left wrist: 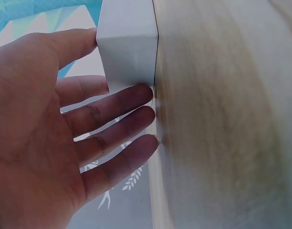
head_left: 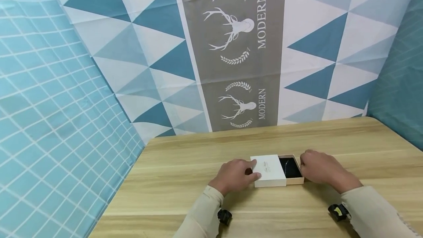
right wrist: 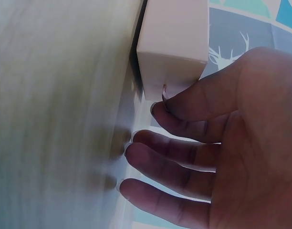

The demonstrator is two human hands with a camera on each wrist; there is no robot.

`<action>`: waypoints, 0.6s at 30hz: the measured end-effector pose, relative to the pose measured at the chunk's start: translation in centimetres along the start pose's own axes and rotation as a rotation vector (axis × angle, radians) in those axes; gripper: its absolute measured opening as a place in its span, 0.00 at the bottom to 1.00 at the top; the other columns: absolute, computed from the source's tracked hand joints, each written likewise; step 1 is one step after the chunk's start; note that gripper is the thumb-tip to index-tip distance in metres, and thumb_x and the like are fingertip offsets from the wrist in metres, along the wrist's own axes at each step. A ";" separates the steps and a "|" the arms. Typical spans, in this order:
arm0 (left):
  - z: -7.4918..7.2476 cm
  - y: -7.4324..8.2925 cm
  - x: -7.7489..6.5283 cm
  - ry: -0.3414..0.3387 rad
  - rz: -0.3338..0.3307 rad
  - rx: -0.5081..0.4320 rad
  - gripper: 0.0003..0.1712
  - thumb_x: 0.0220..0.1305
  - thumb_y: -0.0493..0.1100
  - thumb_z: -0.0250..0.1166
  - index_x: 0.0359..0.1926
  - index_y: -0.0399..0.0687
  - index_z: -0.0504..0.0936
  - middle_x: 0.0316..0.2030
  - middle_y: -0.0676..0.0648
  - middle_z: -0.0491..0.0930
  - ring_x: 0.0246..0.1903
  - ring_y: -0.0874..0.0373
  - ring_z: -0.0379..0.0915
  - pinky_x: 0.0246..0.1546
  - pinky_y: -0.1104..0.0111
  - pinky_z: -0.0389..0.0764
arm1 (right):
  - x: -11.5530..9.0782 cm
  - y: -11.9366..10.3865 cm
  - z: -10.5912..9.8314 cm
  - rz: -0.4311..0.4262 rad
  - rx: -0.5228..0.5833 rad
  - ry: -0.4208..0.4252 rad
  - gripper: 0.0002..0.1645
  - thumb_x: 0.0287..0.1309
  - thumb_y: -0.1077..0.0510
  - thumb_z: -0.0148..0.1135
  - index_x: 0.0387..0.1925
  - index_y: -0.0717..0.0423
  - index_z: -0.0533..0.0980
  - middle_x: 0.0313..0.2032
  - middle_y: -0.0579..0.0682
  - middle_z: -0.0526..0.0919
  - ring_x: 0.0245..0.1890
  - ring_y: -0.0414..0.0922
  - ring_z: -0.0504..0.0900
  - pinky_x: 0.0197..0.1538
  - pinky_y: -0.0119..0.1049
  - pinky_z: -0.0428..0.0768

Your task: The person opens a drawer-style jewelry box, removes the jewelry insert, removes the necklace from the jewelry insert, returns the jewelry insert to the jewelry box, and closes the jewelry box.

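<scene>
A small white slide-out jewellery box stands partly pulled apart on the table in the head view. Its white sleeve [head_left: 269, 172] bears small lettering on top. The open drawer [head_left: 295, 181] shows a black lining with a thin chain [head_left: 286, 166] lying on it. My left hand [head_left: 236, 175] holds the sleeve's left end, thumb and index finger at its upper edge. In the left wrist view, the other fingertips [left wrist: 143, 93] reach below that end. My right hand [head_left: 320, 168] pinches a small loop-like tab [right wrist: 165, 93] at the drawer's right end between thumb and index finger.
The wooden table [head_left: 185, 157] runs back to a wall cloth [head_left: 244, 65] with triangles and deer prints. A blue checked cloth [head_left: 49, 120] hangs along the left side, a teal one [head_left: 403, 83] at the right.
</scene>
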State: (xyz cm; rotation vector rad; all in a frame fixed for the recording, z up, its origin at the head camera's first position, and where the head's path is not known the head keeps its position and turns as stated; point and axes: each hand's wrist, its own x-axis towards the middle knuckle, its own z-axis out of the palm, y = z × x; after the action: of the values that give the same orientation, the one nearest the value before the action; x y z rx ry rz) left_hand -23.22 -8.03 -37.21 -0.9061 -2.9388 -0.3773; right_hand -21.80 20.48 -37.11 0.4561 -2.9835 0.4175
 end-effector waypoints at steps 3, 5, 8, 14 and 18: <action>0.1 -0.1 -0.2 0.004 -0.007 -0.009 0.29 0.70 0.63 0.59 0.67 0.60 0.77 0.54 0.53 0.83 0.46 0.62 0.79 0.44 0.63 0.79 | 0.2 0.0 0.0 -0.014 0.009 -0.002 0.13 0.54 0.68 0.52 0.18 0.51 0.71 0.23 0.47 0.70 0.20 0.43 0.65 0.23 0.39 0.66; 0.1 -0.2 -0.3 0.016 -0.017 -0.016 0.29 0.70 0.63 0.59 0.67 0.60 0.77 0.55 0.53 0.82 0.46 0.62 0.79 0.45 0.63 0.79 | 0.4 0.0 0.0 -0.031 0.013 0.006 0.14 0.54 0.68 0.52 0.18 0.51 0.70 0.23 0.47 0.70 0.20 0.43 0.64 0.24 0.39 0.65; 0.1 -0.3 -0.4 0.031 -0.029 -0.035 0.29 0.70 0.63 0.59 0.67 0.60 0.77 0.54 0.54 0.83 0.44 0.63 0.78 0.45 0.63 0.78 | 0.8 0.1 -0.1 -0.055 0.021 0.014 0.15 0.54 0.68 0.51 0.16 0.51 0.68 0.22 0.47 0.69 0.19 0.43 0.63 0.24 0.38 0.64; 0.1 -0.5 -0.2 0.029 -0.022 -0.043 0.29 0.70 0.63 0.59 0.67 0.61 0.77 0.51 0.56 0.84 0.39 0.66 0.75 0.43 0.65 0.77 | 0.9 0.5 -0.2 -0.047 0.034 -0.014 0.16 0.54 0.68 0.50 0.15 0.50 0.67 0.21 0.47 0.68 0.18 0.42 0.62 0.23 0.38 0.64; 0.2 -0.3 0.3 0.013 0.002 -0.032 0.28 0.70 0.63 0.59 0.67 0.61 0.77 0.43 0.59 0.84 0.34 0.67 0.71 0.38 0.67 0.76 | 0.5 0.9 -0.2 -0.033 0.052 -0.016 0.18 0.55 0.69 0.49 0.14 0.50 0.66 0.19 0.47 0.67 0.18 0.42 0.61 0.24 0.38 0.63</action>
State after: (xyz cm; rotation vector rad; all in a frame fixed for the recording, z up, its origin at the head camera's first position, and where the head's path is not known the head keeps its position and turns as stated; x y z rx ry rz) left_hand -23.70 -8.06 -37.46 -0.9066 -2.9279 -0.4295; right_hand -22.53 21.24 -37.04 0.5156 -2.9814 0.4910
